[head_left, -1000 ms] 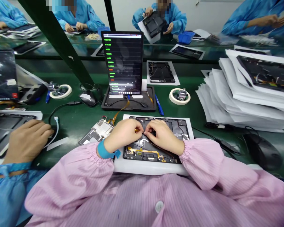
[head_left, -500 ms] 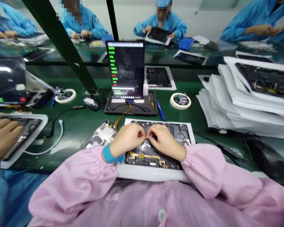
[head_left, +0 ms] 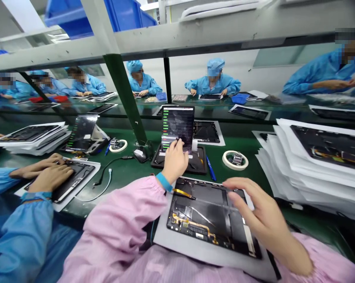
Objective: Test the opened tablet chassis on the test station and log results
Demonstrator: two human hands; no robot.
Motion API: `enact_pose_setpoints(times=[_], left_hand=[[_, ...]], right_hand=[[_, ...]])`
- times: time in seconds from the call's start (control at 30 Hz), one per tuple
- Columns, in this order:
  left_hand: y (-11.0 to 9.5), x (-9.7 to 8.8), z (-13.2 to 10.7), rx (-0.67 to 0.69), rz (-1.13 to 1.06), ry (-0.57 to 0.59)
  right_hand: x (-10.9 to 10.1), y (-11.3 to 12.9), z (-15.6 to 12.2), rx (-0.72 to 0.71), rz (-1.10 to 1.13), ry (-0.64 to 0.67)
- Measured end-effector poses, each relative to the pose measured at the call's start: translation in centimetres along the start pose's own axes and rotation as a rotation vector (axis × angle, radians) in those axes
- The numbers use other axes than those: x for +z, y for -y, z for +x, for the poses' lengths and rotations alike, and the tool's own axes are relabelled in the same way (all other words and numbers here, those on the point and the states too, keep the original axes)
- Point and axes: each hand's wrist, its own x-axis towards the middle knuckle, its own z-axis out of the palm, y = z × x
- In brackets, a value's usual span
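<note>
An opened tablet [head_left: 209, 212] with bare black insides and an orange flex cable [head_left: 182, 192] lies on a white foam sheet [head_left: 177, 243] right in front of me. My left hand [head_left: 174, 161], with a blue wrist strap, reaches forward, and its fingertips touch the lower part of an upright test tablet [head_left: 177, 127] that shows green bars. That tablet stands in a black tray [head_left: 200, 165]. My right hand [head_left: 254, 212] hovers over the opened tablet's right side, fingers spread and holding nothing.
A blue pen [head_left: 210, 169] and a tape roll [head_left: 235, 160] lie right of the tray, a mouse [head_left: 140, 155] left. Foam sheets with tablets [head_left: 313, 165] are stacked at right. A co-worker's hands [head_left: 47, 177] work on a tablet at left. A green post [head_left: 126, 102] rises behind.
Both hands left the middle of the opened tablet. My left hand went forward to the upright screen, my right hand opened and drew right. The view tilted upward.
</note>
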Motion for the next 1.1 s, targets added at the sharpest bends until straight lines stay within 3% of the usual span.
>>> enact_pose_setpoints(times=[0.13,0.27,0.33,0.4,0.47,0.6,0.7,0.87,0.97,1.1], left_hand=[[1.4,2.8,3.0,0.075,0.155,-0.008],[0.4,3.1,2.6,0.072,0.221,0.004],[-1.7,2.9,1.1,0.114,0.209,0.087],[-4.0,3.1,-0.7,0.209,0.185,0.258],[-5.6,3.6,-2.3,0.286,0.182,0.415],[-5.9,4.0,-4.1,0.314,0.142,0.589],[-5.2,4.0,-4.0,0.251,0.175,0.688],[-5.1,4.7,-4.3,0.29,0.081,0.622],[-5.2,5.5,-4.7,0.268,-0.039,0.649],[-5.2,5.9,-4.9,0.275,-0.117,0.628]], right_hand=[[-2.6,-1.4,-3.2,0.054,-0.129,-0.077],[-3.6,-4.8,-7.1,0.279,-0.217,-0.059],[-3.4,-6.2,-8.6,0.448,-0.215,0.066],[-2.6,-6.8,-9.6,0.621,-0.214,0.23],[-1.4,-6.7,-9.9,0.716,-0.221,0.315],[0.2,-5.3,-9.7,0.72,-0.229,0.343],[0.1,-4.6,-9.4,0.686,-0.161,0.408],[-1.7,-5.7,-8.7,0.48,-0.277,0.241],[-2.5,-7.0,-8.2,0.38,-0.401,0.306],[-2.9,-7.4,-8.4,0.553,-0.254,0.28]])
